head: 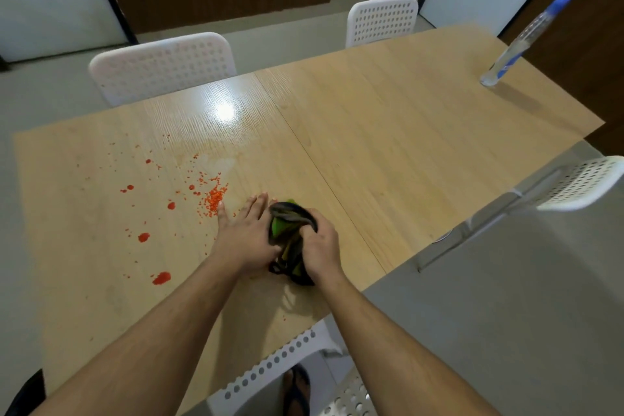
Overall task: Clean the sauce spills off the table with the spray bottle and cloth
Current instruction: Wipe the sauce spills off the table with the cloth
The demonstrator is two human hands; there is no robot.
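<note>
Cloth [289,240] bunches in my gripping right hand [320,246] on the counter [388,132], my flat left hand [246,233] touching it beside sauce spills [189,199].

Both forearms enter from the bottom of the frame bare, without sleeves; a dark flip-flop [297,392] shows at bottom centre.

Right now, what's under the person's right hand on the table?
The right hand grips a bunched dark-and-green cloth on the wooden table. The tabletop beneath the cloth is covered, so any sauce there cannot be seen.
</note>
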